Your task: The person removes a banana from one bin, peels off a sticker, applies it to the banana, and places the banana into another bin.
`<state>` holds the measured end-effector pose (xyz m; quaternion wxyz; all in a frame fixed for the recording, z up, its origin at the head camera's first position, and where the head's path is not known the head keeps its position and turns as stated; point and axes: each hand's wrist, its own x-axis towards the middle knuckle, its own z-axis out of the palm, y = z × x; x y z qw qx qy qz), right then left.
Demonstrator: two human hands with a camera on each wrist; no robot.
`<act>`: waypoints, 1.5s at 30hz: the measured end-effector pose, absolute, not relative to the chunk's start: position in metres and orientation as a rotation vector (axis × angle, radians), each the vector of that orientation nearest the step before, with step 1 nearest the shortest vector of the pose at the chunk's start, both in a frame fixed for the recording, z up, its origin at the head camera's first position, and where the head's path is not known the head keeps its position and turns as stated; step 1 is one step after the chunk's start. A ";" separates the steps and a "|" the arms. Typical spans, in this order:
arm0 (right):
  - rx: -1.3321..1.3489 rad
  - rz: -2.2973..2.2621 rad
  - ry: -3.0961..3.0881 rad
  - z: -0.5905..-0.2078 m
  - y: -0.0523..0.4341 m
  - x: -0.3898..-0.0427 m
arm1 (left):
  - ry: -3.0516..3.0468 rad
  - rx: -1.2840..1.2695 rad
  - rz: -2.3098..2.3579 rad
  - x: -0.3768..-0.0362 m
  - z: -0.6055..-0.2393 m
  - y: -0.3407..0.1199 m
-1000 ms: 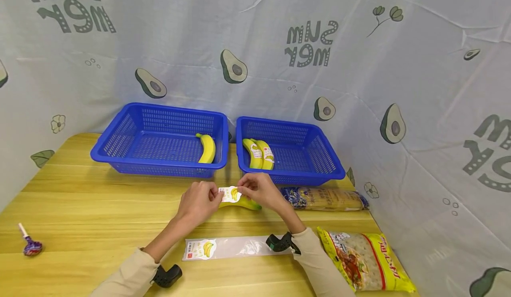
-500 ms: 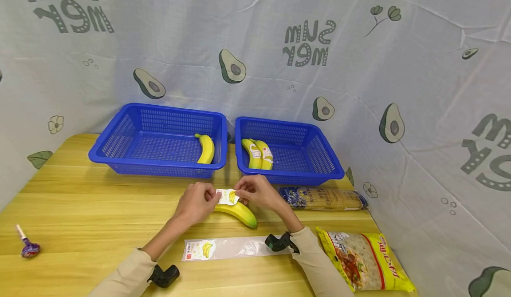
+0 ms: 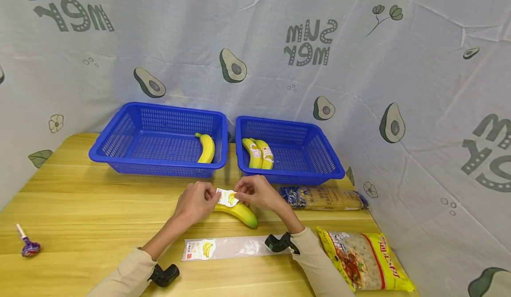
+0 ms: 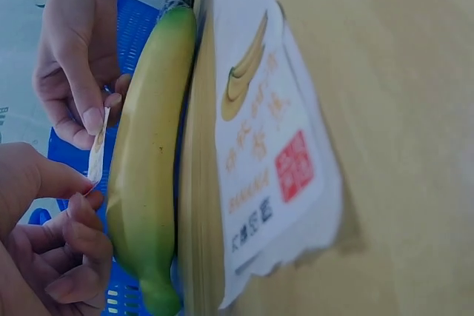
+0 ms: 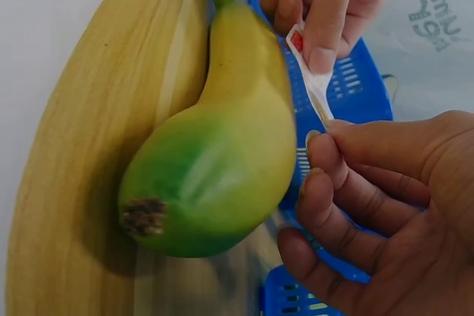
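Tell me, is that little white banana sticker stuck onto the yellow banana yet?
Not yet. The white sticker is pinched between both hands, apart from the banana beneath.

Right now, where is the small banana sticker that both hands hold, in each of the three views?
Head: sticker at centre, between the hands, above the banana.
Left wrist: sticker edge-on at left, beside the banana.
Right wrist: sticker edge-on, upper centre-right.
Shared landmark: the banana lying on the table.

A makeshift recording booth: avocado-print cloth (image 3: pixel 359 66) walls round a wooden table (image 3: pixel 80 208) with blue baskets (image 3: pixel 159 137).
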<state>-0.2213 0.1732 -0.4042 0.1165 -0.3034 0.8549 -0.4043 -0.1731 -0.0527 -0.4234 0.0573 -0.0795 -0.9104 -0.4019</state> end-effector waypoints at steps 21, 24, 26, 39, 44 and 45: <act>-1.084 -1.012 2.627 -0.407 0.171 -0.222 | -2.729 -0.265 -1.025 -0.171 -0.432 -0.051; -1.094 -0.987 2.629 -0.407 0.171 -0.221 | -2.719 -0.272 -1.024 -0.170 -0.432 -0.050; -1.119 -0.978 2.630 -0.406 0.171 -0.221 | -2.700 -0.290 -1.025 -0.170 -0.432 -0.049; -1.164 -0.948 2.666 -0.405 0.167 -0.215 | -2.661 -0.411 -1.078 -0.168 -0.431 -0.048; -1.138 -0.890 2.708 -0.407 0.162 -0.212 | -2.698 -0.412 -1.073 -0.169 -0.429 -0.050; -1.130 -0.883 2.715 -0.407 0.161 -0.211 | -2.706 -0.412 -1.077 -0.170 -0.429 -0.051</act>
